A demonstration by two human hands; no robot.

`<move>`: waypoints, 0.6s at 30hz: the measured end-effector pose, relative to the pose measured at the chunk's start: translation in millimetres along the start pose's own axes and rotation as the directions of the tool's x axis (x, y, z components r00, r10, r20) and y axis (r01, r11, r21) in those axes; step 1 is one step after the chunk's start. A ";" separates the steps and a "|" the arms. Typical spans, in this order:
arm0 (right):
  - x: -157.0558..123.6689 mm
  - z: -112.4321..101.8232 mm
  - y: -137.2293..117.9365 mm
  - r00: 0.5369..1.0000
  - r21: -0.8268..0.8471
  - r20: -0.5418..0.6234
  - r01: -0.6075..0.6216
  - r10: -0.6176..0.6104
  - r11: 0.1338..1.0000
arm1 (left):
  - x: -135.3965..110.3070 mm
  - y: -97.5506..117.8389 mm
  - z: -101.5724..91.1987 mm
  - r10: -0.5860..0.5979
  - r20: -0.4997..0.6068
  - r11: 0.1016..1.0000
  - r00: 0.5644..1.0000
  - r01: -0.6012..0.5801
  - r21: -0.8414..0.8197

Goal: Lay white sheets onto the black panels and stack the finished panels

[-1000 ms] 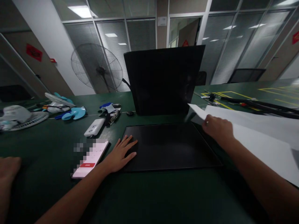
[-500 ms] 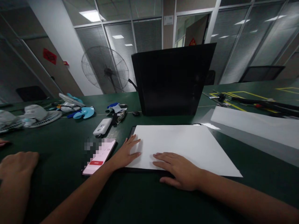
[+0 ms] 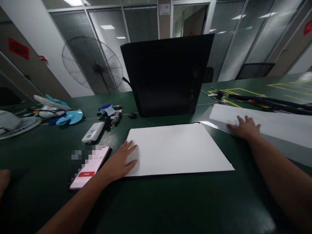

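Head view: flat, blank white sheet [image 3: 180,149]

The phone [image 3: 89,167] screen shows digits resembling 2:58; the red wall signs [image 3: 18,48] are illegible.

1. A blank white sheet [image 3: 177,148] lies flat and unfolded at the middle of the green table [image 3: 170,204].
2. A second white sheet [image 3: 280,125] lies flat to its right, close by, with its corner angled toward the first.
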State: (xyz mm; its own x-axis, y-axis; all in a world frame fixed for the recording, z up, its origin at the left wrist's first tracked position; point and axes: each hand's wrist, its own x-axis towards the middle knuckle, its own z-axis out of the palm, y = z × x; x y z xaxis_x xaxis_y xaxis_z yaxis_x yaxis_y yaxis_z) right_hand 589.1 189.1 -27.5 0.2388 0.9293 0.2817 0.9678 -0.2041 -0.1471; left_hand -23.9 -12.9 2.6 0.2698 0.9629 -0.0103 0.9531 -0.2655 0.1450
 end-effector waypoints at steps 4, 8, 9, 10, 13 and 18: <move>-1.2 0.4 6.6 0.990 -0.021 0.090 -0.105 0.106 0.994 | -0.1 0.2 -1.3 -0.028 0.026 0.999 0.999 0.027 0.032; -9.5 -14.2 -14.2 0.992 -0.066 0.096 -0.075 0.081 0.995 | -1.5 4.7 -5.8 -0.039 0.053 0.998 0.998 0.036 0.046; -12.9 -20.3 -22.9 0.994 -0.074 0.089 -0.062 0.068 0.995 | -1.9 5.9 -6.9 -0.042 0.055 0.998 0.998 0.040 0.042; -17.2 -27.2 -33.6 0.995 -0.080 0.079 -0.050 0.056 0.996 | -2.4 6.9 -8.0 -0.045 0.055 0.998 0.997 0.043 0.037; -39.2 -49.8 -79.7 0.999 -0.091 0.039 0.002 0.002 0.996 | -3.9 9.4 -10.3 -0.051 0.045 0.999 0.998 0.050 0.021; -121.2 -75.6 -179.1 0.917 -0.122 0.103 0.397 -0.386 0.910 | -5.4 9.5 -10.0 -0.059 0.025 0.998 0.998 0.058 0.005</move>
State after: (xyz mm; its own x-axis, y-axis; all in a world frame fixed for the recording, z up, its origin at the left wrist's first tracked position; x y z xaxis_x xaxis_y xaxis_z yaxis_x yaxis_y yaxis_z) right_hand 392.7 89.7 36.3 -0.1630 0.9623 0.2178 0.9849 0.1456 0.0940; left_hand -17.7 -20.1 13.9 0.2169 0.9752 -0.0437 0.9680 -0.2090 0.1389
